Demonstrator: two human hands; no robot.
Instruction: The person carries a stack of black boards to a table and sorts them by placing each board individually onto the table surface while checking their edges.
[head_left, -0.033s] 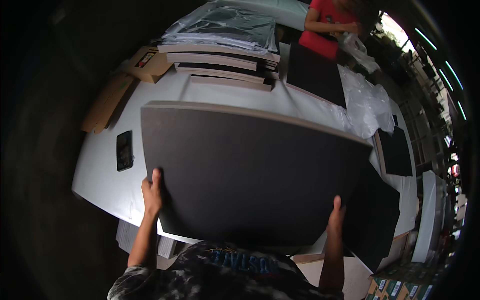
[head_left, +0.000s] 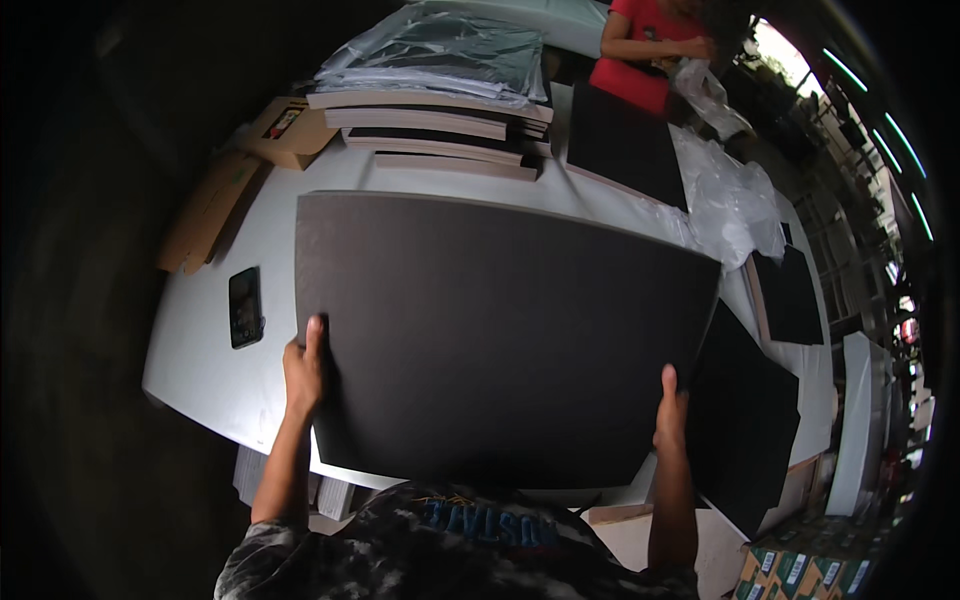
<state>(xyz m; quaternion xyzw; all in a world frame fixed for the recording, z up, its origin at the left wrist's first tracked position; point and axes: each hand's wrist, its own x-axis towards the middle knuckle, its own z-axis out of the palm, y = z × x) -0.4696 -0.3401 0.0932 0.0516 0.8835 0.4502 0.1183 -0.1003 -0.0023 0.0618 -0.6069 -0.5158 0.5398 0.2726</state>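
A large black rectangular board (head_left: 500,340) spans the space in front of me, above the near part of the white table. My left hand (head_left: 305,365) grips its left edge, with the thumb lying on the black face. At the right edge my right hand (head_left: 672,408) holds it the same way, thumb up and the other fingers mostly hidden. A thin grey edge shows along the far side; whether this is one thick piece or a stack, I cannot tell. Beneath and beyond its right side lie black sheets (head_left: 745,420) on the table.
Past the board stands a stack of black-faced, pale-edged boards (head_left: 430,122) topped with clear plastic (head_left: 440,55). A phone (head_left: 245,307) and brown cardboard boxes (head_left: 290,135) are at the left. Crumpled plastic (head_left: 735,205) and another black board (head_left: 625,145) lie right. A person in red (head_left: 640,60) handles plastic.
The board's far right corner has shifted left and slightly up, and less of its grey far edge shows. Both my hands have risen a little, still gripping it.
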